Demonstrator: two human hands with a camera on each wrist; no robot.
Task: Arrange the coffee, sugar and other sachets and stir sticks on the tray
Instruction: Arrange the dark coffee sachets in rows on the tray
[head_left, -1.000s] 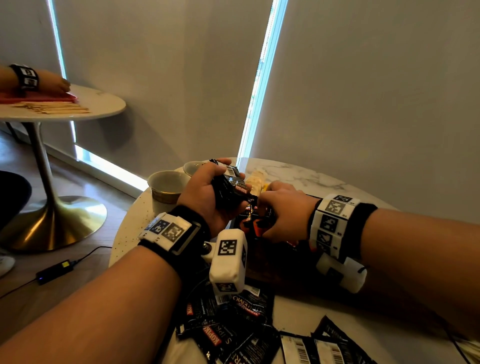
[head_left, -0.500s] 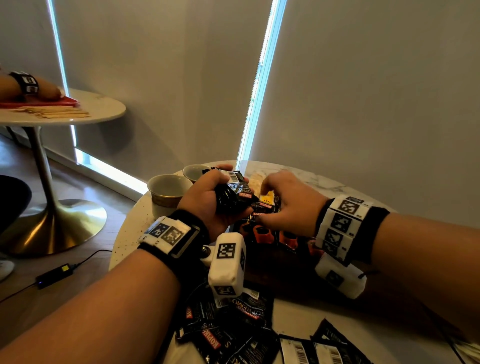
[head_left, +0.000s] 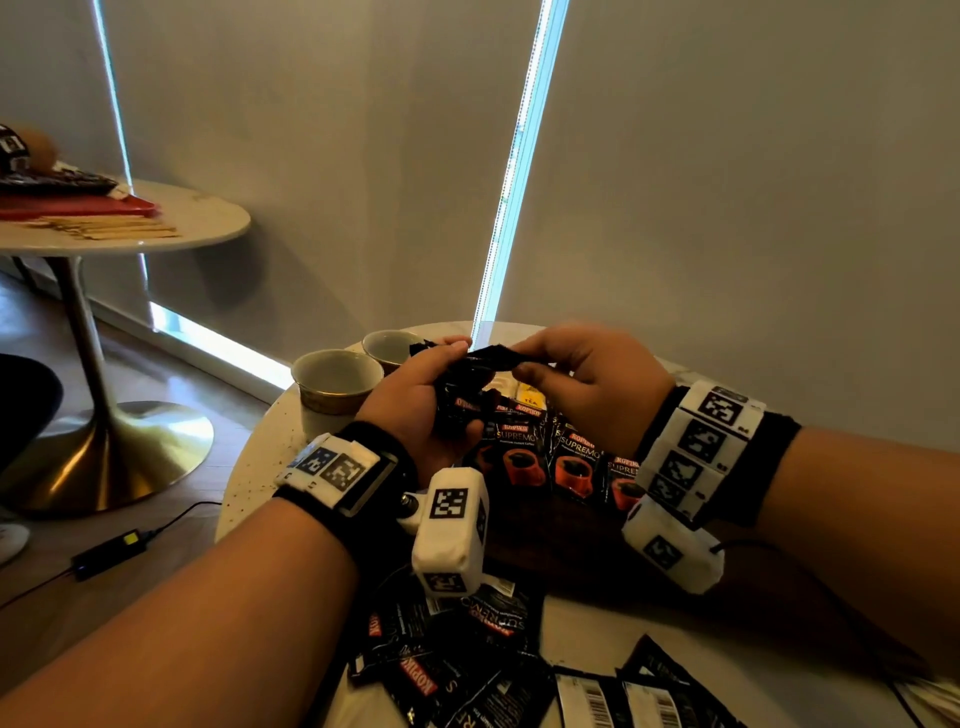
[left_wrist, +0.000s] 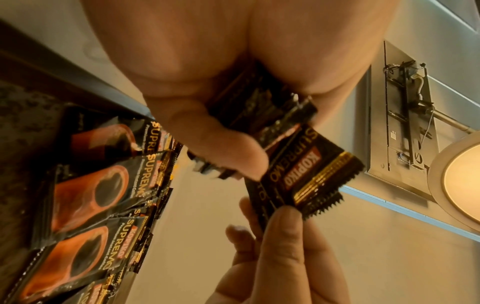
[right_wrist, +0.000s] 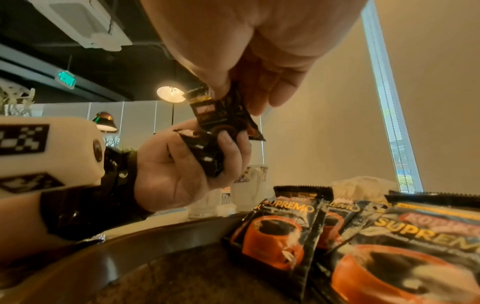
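Here the right hand (head_left: 592, 387) pinches one end of a black coffee sachet (head_left: 491, 356) between thumb and forefinger, the other fingers loosely curled. The same sachet (right_wrist: 221, 112) hangs from that pinch in the right wrist view, its far end still tucked into the bundle (right_wrist: 205, 156) gripped by the left hand (head_left: 415, 410). The left hand's fingers are curled round that bundle of sachets, thumb on top.

The sachet's long axis runs roughly level between the two hands, from the left thumb toward the right fingertips. Both hands are raised, above the far part of the tray (head_left: 545, 540).

Directly below the pinch lies a row of sachets (head_left: 571, 462), face up and overlapping sideways, with their long axes pointing away from the person. The right hand is the nearer hand to the open end of that row.

Judged from this, the coming move requires the right hand to draw the sachet clear of the bundle, turn it about a quarter turn to match the row, and lower it beside the last sachet.

More loose sachets (head_left: 467, 654) lie on the table (head_left: 249, 467) near the person, outside the tray.
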